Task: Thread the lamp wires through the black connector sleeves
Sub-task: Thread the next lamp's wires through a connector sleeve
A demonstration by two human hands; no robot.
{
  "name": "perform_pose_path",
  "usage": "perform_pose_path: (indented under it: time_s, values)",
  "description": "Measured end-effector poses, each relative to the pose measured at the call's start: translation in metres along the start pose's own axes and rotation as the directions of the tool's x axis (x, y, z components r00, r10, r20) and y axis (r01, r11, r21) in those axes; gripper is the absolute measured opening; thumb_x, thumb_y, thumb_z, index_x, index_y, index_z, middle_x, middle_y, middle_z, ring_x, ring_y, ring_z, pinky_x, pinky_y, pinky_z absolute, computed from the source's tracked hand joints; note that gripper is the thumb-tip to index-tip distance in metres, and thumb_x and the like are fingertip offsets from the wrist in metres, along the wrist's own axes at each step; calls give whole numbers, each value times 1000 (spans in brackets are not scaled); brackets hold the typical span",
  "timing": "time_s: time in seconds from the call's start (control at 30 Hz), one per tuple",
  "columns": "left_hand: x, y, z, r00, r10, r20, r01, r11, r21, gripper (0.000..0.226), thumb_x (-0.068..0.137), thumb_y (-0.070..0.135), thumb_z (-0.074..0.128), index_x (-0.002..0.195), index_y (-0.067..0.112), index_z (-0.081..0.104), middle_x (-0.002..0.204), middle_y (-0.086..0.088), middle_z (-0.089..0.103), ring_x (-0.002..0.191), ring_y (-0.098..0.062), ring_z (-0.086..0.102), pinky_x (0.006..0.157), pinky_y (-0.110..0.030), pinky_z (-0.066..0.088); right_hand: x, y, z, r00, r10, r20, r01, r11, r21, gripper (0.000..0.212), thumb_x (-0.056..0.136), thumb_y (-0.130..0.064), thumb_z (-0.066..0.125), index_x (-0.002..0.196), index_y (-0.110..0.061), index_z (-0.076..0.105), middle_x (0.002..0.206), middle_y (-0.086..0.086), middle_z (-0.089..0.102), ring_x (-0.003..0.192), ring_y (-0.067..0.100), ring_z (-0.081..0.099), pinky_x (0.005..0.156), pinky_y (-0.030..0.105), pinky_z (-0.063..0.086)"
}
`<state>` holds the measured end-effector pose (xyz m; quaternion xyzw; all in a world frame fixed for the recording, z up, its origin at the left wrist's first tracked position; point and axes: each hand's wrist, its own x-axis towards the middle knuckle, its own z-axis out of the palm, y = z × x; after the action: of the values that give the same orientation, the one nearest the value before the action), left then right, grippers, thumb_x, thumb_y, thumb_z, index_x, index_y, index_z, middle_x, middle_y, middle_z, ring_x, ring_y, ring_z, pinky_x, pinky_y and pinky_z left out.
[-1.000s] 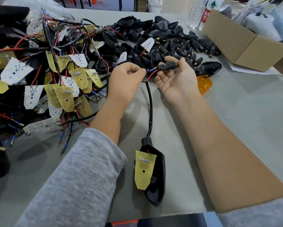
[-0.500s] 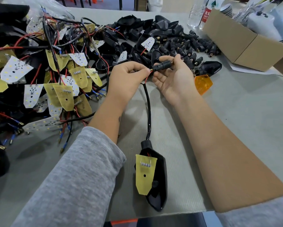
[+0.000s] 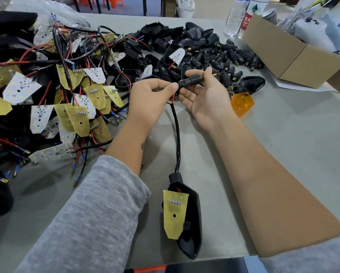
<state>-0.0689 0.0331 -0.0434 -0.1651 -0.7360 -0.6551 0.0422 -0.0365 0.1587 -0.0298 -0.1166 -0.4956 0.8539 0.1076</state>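
Note:
My right hand (image 3: 204, 95) holds a black ribbed connector sleeve (image 3: 190, 81) between thumb and fingers, tilted up to the right with a brass tip showing. My left hand (image 3: 149, 99) pinches the thin red wire ends right at the sleeve's left mouth. A black sheathed cable (image 3: 177, 134) runs from the hands down to a black lamp housing (image 3: 188, 229) lying near the front edge, with a yellow circuit board (image 3: 175, 213) resting on it.
A tangle of yellow and white LED boards with red and black wires (image 3: 67, 99) fills the left. Black housings (image 3: 165, 40) and loose connector sleeves (image 3: 236, 60) lie behind the hands. An orange lens (image 3: 242, 104), a cardboard box (image 3: 295, 56) and bottles (image 3: 238, 14) stand at the right.
Both hands have drawn together and lifted slightly. The sleeve has tilted up in the right hand, and the wire ends now sit at its mouth. The lamp housing has barely shifted.

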Motion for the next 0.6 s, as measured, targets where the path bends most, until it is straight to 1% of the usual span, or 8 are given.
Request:
perform_pose_path:
  time_s: [0.07,0.23,0.33,0.37,0.5,0.6]
  values:
    - [0,0,-1,1000,-7,9,7,1000,-1,13,88,18,71,76,24,73,71,7,71,70,-3,63,71,-17,51,-1,0,0,1000,-6,14,6,1000,-11,51,107,-41,22,91,-11,60,76,8,59,63,15,57,71,29,52]
    - [-1,-1,-2,999,-17,30,16,1000,10,12,88,22,71,76,23,74,76,-1,73,73,-7,64,73,-22,52,-1,1,-2,999,-11,34,13,999,-41,52,106,-43,23,89,-11,61,70,6,61,60,15,57,68,28,52]
    - [-1,0,-3,999,-21,34,21,1000,10,12,88,23,71,77,22,74,82,-10,74,75,-11,64,76,-26,53,0,2,-2,999,-3,47,5,999,-41,52,106,-44,23,89,-10,60,73,8,61,57,15,59,64,27,55]
    - [-1,0,-3,999,-22,34,22,1000,6,12,88,24,71,77,22,74,83,-10,74,76,-11,64,76,-26,53,0,2,-2,999,-1,52,3,999,-41,52,106,-44,23,90,-10,59,74,9,61,56,15,59,64,27,56]
    - [0,1,-2,999,-22,27,21,1000,2,12,88,24,71,77,23,74,81,-8,74,75,-9,62,74,-22,52,1,3,-2,998,3,59,-1,1000,-30,53,106,-45,23,90,-10,59,75,10,59,56,15,59,64,27,56]
    - [0,1,1,999,-31,23,31,999,8,14,90,24,69,76,25,72,72,4,69,69,-1,58,67,-13,48,2,4,-1,999,5,43,-5,1000,-4,54,105,-46,22,88,-11,60,71,8,58,58,16,59,66,29,54]
